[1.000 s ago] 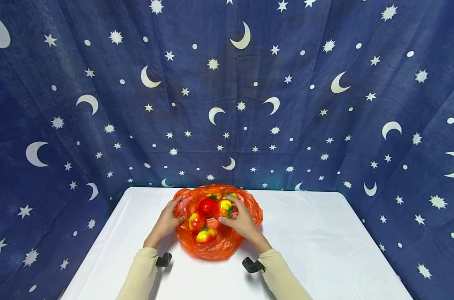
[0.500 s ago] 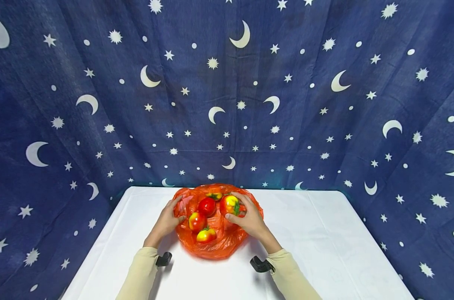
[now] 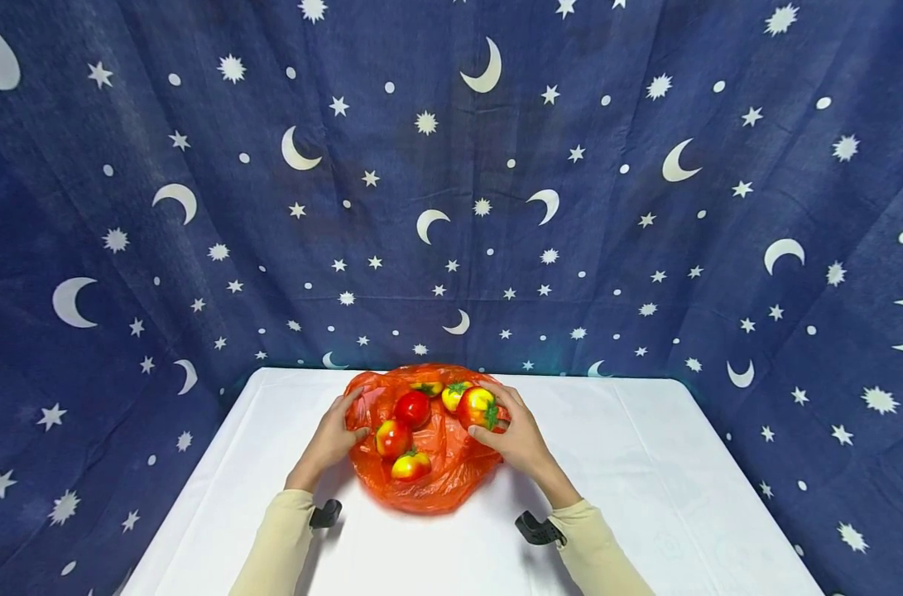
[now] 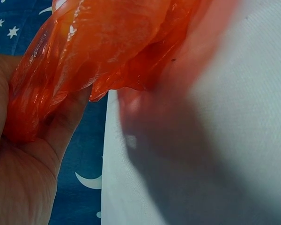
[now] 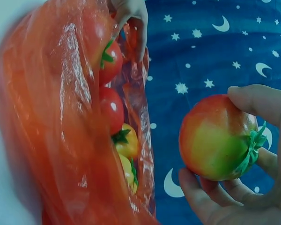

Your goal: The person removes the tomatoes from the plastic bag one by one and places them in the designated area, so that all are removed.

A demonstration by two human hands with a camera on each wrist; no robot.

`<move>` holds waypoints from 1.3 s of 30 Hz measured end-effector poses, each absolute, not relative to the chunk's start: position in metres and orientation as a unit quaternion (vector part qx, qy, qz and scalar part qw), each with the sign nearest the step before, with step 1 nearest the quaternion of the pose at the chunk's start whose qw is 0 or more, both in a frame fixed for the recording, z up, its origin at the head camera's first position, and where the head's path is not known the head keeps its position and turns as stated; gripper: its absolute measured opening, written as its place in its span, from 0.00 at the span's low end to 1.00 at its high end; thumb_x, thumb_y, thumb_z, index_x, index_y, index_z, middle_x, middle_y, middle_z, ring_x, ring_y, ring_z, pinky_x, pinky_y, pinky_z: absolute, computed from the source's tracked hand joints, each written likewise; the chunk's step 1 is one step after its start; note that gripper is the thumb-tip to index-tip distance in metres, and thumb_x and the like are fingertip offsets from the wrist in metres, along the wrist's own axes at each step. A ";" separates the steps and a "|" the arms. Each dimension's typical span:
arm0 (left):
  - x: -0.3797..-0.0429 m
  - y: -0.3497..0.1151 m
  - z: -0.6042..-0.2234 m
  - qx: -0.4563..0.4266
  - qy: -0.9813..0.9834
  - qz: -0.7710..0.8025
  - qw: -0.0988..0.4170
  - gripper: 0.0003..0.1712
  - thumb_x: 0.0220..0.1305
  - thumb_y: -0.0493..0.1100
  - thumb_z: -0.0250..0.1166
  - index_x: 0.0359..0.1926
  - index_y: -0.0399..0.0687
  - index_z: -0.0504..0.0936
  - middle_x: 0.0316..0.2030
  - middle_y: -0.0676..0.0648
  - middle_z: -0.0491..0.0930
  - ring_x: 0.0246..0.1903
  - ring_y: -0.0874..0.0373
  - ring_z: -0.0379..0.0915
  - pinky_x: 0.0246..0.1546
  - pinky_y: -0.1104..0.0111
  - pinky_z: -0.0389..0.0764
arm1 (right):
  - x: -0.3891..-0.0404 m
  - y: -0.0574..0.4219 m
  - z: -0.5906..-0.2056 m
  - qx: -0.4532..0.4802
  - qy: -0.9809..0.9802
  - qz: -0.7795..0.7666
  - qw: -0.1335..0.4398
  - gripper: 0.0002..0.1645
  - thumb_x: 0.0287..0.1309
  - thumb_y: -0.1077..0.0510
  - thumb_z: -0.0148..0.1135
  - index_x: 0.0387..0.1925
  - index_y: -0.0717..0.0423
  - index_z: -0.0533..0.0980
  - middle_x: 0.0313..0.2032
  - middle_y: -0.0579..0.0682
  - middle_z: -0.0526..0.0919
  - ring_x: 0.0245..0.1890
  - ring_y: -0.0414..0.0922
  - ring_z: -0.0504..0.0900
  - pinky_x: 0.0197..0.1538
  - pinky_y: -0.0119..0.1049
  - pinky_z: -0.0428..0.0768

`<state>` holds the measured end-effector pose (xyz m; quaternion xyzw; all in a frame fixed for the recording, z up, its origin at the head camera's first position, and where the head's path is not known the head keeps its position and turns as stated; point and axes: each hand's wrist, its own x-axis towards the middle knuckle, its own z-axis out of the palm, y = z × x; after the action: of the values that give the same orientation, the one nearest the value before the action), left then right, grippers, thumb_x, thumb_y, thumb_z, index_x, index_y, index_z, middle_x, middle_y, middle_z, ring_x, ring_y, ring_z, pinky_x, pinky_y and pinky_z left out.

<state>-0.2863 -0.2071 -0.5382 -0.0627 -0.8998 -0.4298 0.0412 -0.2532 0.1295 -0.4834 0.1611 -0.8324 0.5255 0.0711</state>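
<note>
Dark blue cloth (image 3: 451,165), printed with pale moons and stars, stands behind and to both sides of a white table (image 3: 667,488). Near the table's far edge sits a red plastic bag (image 3: 429,497), its mouth facing up and spread wide. Right hand (image 3: 516,434): thumb and fingers are set apart by the breadth of a red-and-yellow tomato (image 3: 477,408), gripping it round its sides, green stem toward the palm. In the right wrist view this tomato is apart from the plastic; in the head view it appears over the right part of the bag. Left hand (image 3: 332,439): the bag's left edge is pinched between thumb and fingers, with bunched plastic visible in the left wrist view. Five other tomatoes (image 3: 413,409) show inside the bag, the rearmost only in part.

Edges and room: the bag's back rim lies close to the far edge, with the cloth just beyond. Bare white surface runs from the right hand to the right edge, wider than the strip left of the left hand. More surface lies in front, between the cream sleeves (image 3: 280,534).
</note>
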 end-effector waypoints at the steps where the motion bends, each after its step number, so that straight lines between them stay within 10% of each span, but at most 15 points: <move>1: -0.286 -0.207 -0.538 -0.062 -0.900 -0.430 0.041 0.47 0.54 0.30 0.69 0.73 0.45 0.61 0.61 0.33 0.68 0.64 0.34 0.65 0.67 0.40 0.64 | -0.253 0.132 -0.483 0.162 -0.833 0.523 0.077 0.44 0.47 0.54 0.75 0.67 0.47 0.69 0.63 0.50 0.70 0.58 0.51 0.74 0.58 0.48 0.79; 39: -0.285 -0.207 -0.537 -0.073 -0.898 -0.431 0.042 0.45 0.55 0.31 0.69 0.73 0.43 0.61 0.66 0.32 0.63 0.67 0.32 0.60 0.69 0.40 0.59 | -0.278 0.208 -0.499 0.096 -0.867 0.470 0.133 0.42 0.49 0.57 0.74 0.66 0.49 0.70 0.62 0.57 0.71 0.57 0.58 0.75 0.53 0.49 0.80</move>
<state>-0.2855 -0.2068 -0.5366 -0.0735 -0.8985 -0.4308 0.0415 -0.2778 0.2082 -0.4988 0.0961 -0.8673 0.4701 0.1326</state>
